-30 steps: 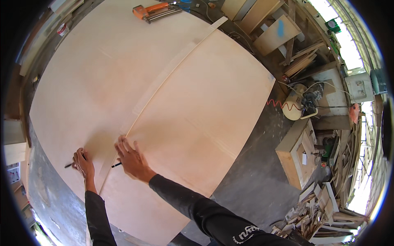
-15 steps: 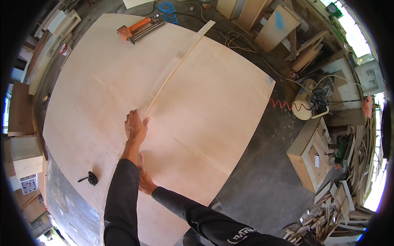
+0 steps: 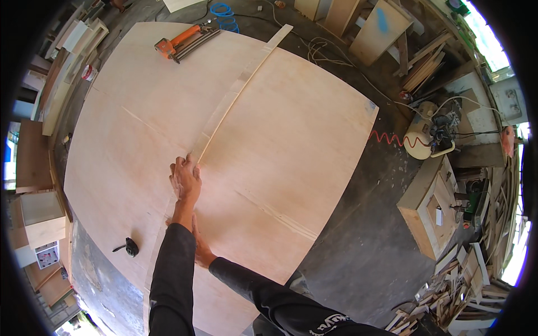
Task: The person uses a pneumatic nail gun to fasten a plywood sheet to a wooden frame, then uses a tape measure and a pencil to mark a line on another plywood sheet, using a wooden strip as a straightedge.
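Observation:
A long, narrow wooden strip (image 3: 225, 103) lies across a large pale plywood sheet (image 3: 297, 123), its far end sticking out past the sheet's edge. My left hand (image 3: 186, 178) bends over the strip near the middle of the sheet, fingers on one side and thumb on the other. Closer to me, my right hand (image 3: 203, 250) rests on the plywood with its fingers stretched out along the strip's right side. The left forearm partly hides the right fingers and the near part of the strip.
An orange nail gun (image 3: 182, 40) lies at the sheet's far edge, beside a coiled blue hose (image 3: 223, 14). A black tape measure (image 3: 131, 247) sits at the near left. On the right stand an air compressor (image 3: 421, 134), a wooden box (image 3: 428, 207) and piled offcuts (image 3: 454, 291).
The view has turned and shifted slightly. Both hands keep nearly the same places along the strip, with only a slight change in the left hand's fingers.

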`<state>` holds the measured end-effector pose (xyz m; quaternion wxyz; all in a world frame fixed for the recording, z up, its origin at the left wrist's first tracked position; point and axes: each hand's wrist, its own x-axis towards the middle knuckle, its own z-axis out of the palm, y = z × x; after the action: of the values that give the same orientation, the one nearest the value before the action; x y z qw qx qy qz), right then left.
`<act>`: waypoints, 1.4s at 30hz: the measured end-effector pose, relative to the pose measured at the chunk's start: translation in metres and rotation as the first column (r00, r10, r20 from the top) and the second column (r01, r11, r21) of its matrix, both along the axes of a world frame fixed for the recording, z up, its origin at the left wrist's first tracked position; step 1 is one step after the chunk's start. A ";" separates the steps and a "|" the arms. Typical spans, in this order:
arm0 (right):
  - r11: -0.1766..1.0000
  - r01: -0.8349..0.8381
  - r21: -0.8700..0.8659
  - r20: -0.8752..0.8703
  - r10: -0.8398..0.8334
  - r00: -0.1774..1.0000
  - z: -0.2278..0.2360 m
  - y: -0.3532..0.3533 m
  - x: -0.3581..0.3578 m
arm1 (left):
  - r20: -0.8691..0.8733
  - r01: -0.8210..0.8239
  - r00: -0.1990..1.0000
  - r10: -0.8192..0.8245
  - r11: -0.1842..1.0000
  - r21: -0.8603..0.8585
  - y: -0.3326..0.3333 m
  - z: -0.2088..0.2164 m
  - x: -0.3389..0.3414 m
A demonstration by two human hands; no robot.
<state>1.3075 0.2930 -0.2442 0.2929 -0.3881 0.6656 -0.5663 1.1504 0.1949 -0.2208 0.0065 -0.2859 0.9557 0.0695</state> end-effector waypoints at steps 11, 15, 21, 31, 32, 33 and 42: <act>0.975 0.084 -0.204 0.601 0.057 0.797 -0.039 -0.010 0.018 | 0.036 0.038 0.999 -0.038 0.999 -0.012 0.012 -0.001 -0.006; 0.957 0.174 -0.230 0.765 0.068 0.640 0.006 -0.007 0.011 | 0.078 0.018 0.997 -0.013 0.998 -0.060 -0.008 -0.001 0.009; 0.975 0.126 -0.181 0.670 0.028 0.741 0.009 0.004 0.001 | 0.105 0.030 0.994 -0.026 0.999 -0.034 0.004 -0.003 0.000; 0.967 -0.019 0.253 -0.495 0.146 0.857 0.000 -0.004 0.006 | 0.182 0.116 0.979 -0.097 0.989 -0.096 0.005 -0.002 0.006; 0.993 -0.034 0.116 -0.224 0.060 0.973 -0.001 -0.004 0.007 | 0.224 0.125 0.969 -0.107 0.990 -0.069 0.007 -0.001 0.006; 1.000 -0.003 -0.007 0.073 0.003 0.997 -0.010 0.002 0.008 | 0.259 0.137 0.958 -0.125 0.990 -0.030 0.022 0.016 -0.005; 0.948 0.134 -0.287 0.741 0.132 0.659 -0.043 0.001 0.014 | 0.217 0.113 0.967 -0.138 0.986 0.122 0.017 0.020 -0.022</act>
<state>1.3212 0.2937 -0.2871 0.4748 -0.1605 0.3849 -0.7750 1.1285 0.2117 -0.2004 0.1342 -0.2301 0.9599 0.0879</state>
